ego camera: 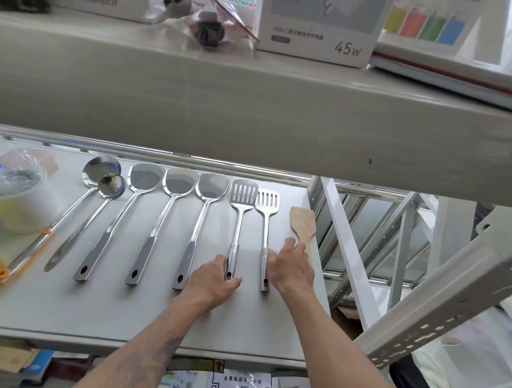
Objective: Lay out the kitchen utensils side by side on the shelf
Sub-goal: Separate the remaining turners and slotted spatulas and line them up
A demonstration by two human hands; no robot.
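Pretty tidy row on the shelf (135,316) already. The left slotted turner (236,223) is pinched at its handle end by the left hand (212,283), the right slotted turner (265,234) touched by the loosely open right hand (291,268). Handles are pointed toward the person, and the wooden spatula (301,225) sits just right of the right hand, probably next.

Single head view — close, forward and down onto the shelf (135,313), edges perhaps distorted.

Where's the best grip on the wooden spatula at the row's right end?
Probably its narrow neck just below the blade. The wooden spatula lies flat near the shelf edge, its lower handle hidden under the right hand. Come from above, pinching across the neck.
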